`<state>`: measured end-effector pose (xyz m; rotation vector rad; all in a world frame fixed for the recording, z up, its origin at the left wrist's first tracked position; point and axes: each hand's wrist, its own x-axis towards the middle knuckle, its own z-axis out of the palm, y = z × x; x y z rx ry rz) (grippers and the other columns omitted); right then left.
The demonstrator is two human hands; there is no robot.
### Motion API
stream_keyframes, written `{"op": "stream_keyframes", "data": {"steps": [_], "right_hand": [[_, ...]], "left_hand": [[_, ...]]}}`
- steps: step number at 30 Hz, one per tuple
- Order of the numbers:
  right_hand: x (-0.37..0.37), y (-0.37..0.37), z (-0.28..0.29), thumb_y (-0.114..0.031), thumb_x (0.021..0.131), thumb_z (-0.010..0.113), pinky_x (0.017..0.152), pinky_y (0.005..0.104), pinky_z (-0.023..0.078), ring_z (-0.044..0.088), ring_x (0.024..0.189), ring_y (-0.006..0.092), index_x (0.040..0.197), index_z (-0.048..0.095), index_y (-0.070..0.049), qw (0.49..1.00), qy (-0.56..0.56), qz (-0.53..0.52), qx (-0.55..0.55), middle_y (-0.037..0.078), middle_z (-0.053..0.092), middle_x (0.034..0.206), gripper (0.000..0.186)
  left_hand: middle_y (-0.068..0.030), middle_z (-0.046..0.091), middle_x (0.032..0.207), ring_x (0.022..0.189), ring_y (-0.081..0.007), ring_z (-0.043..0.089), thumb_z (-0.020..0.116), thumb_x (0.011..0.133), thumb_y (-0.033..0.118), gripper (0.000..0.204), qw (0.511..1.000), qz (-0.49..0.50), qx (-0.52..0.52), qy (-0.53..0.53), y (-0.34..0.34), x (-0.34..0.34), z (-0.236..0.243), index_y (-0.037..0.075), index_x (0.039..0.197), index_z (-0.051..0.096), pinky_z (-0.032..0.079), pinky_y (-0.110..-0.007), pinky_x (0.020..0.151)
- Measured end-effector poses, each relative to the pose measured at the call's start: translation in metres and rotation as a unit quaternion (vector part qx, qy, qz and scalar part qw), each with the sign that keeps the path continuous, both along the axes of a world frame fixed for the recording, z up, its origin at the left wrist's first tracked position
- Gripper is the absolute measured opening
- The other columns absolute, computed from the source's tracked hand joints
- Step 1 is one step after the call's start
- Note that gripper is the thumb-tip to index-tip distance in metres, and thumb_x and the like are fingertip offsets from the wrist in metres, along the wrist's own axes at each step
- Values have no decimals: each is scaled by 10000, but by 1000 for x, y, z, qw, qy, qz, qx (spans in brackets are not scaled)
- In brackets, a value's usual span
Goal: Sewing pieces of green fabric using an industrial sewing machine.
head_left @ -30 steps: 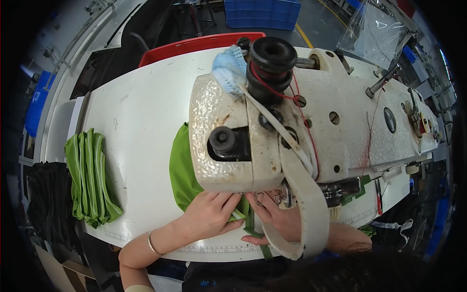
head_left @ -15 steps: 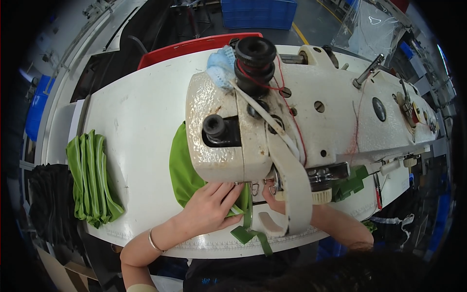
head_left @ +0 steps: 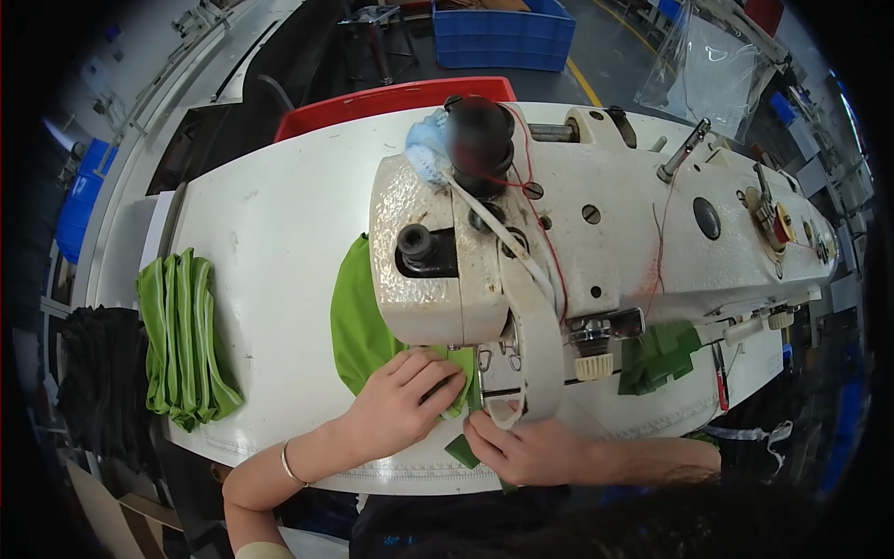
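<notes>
Light green fabric (head_left: 358,312) lies on the white table, partly hidden under the head of a sewing machine (head_left: 433,303). My left hand (head_left: 402,401), with a bracelet at its wrist, is closed on the near edge of this fabric, just left of the presser area. A narrow dark green strip (head_left: 475,387) runs along that edge. Right beside it, my right hand (head_left: 526,449) pinches the strip, thumb and fingertips together. Below my hands a loose strip end (head_left: 460,452) hangs toward the table's near edge. The machine head hides the fabric's far right side.
Folded green pieces (head_left: 182,340) lie at the table's left, beside a stack of black fabric (head_left: 101,377). More dark green strip (head_left: 659,359) and a red-handled tool (head_left: 720,377) lie at the right. Behind the table are a red bin (head_left: 391,98) and a blue crate (head_left: 503,42).
My right hand has come out from behind the machine's curved white guard toward me, to the strip's near part. My left hand stays on the fabric. The whole view has shifted slightly.
</notes>
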<state>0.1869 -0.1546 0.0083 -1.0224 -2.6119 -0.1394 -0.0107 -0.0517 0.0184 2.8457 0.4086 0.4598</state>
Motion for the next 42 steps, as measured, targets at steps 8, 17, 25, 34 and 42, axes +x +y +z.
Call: {"op": "stream_keyframes", "data": {"steps": [8,17,25,34,42], "right_hand": [[7,2,1,-208,693,538,845,390,507,606,937,342,889,600,64,992,-67,49,96,195,618,956,341],[8,0,7,-155,684,558,831,376,515,607,939,333,910,587,76,993,110,25,-41,219,612,965,324],[-2,-6,3,-184,678,550,856,394,504,593,981,352,907,596,76,998,32,24,-44,222,602,1013,350],[0,-14,-7,-219,690,534,877,421,479,593,982,343,926,619,68,1000,8,21,4,203,614,991,381],[1,-12,-8,-202,702,537,880,409,483,614,940,318,891,625,71,999,5,11,50,191,630,958,344]], "left_hand": [[-64,597,919,786,-169,558,560,723,-44,309,917,188,-343,-83,10,-5,18,-13,1026,612,464,-295,678],[-68,641,959,867,-122,582,561,792,-90,242,860,200,-431,-184,24,-17,26,-24,1021,605,481,-266,747],[-150,623,985,865,-256,603,630,708,-15,312,975,105,-193,-7,10,-6,47,-7,1020,629,494,-313,736],[-186,598,1095,815,-232,574,593,621,87,334,999,8,28,-36,-29,-1,-6,-46,926,626,487,-286,655],[-179,591,1009,834,-267,561,565,539,67,351,994,14,-69,-79,-27,-16,-36,-66,862,601,497,-320,655]]}}
